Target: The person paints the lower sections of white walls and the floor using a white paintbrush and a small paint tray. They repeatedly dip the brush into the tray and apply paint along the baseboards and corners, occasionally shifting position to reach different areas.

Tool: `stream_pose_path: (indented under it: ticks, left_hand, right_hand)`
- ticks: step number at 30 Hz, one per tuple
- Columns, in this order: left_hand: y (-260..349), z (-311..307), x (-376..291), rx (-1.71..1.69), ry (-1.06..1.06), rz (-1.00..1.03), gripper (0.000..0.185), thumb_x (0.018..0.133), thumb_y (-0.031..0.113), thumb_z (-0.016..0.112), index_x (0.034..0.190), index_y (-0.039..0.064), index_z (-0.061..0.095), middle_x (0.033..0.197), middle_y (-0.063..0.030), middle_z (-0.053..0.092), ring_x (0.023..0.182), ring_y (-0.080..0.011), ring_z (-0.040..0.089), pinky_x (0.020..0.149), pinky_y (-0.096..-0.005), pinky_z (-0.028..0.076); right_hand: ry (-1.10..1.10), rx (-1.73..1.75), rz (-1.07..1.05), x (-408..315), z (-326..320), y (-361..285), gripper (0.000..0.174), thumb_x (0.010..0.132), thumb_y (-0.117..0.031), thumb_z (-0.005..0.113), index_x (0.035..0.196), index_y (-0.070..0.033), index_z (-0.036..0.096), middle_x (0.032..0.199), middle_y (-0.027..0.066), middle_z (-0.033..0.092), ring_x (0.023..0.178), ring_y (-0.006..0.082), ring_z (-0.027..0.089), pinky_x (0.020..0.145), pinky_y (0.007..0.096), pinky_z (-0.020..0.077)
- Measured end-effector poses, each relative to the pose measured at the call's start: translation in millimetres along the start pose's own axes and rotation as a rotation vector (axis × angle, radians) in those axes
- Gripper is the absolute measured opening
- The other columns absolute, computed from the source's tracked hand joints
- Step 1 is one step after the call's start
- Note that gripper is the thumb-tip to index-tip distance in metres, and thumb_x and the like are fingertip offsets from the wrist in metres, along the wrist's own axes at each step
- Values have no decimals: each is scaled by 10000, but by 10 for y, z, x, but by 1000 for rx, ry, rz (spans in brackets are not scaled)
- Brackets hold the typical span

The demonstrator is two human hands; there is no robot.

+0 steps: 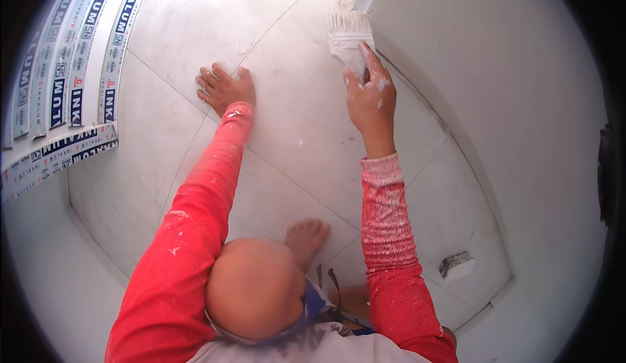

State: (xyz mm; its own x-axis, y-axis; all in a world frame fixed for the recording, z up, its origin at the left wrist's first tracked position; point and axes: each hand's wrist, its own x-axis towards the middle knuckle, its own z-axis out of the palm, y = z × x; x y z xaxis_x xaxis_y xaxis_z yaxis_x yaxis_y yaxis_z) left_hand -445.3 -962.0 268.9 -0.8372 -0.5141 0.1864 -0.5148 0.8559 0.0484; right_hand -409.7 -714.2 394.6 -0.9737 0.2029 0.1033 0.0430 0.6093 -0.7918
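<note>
Gripped in my right hand [374,99] is a wide flat paintbrush [351,33], its bristles, ferrule and handle coated in white paint. The bristles point away from me, close to the foot of the wall's end corner [364,6]. White smears mark my thumb, fingers and knuckles. My left hand [225,86] rests on the pale tiled floor [298,167], fingers spread, near a crossing of tile joints. It holds nothing. Red sleeves spotted with white cover both my arms.
White wall [489,59] runs along the right side. Upper left, metal frame profiles [83,55] wear printed protective film. A small angular block or cut-out [457,264] shows on the floor at lower right. My bent knee [254,289] and bare foot [307,238] are below.
</note>
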Motion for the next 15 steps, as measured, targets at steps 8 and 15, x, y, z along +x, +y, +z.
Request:
stream_pose_path:
  ticks: [8,15]
  left_hand:
    - [-21,9,22,-51,-19,-11,647,903,461,519,1400,70,384,1532,-215,302,1456,-374,216,1173,-540,151]
    - [-109,58,207,-103,51,66,569,849,439,597,1286,84,514,1389,-177,457,1345,-352,364,1113,-515,260]
  right_hand:
    - [239,4,280,-463,-466,490,535,872,-116,633,1376,-13,483,1176,231,620,1025,336,608,864,405,494]
    - [68,268,487,-959,-566,69,463,923,-117,604,1337,41,469,974,106,631,820,153,571,734,296,471]
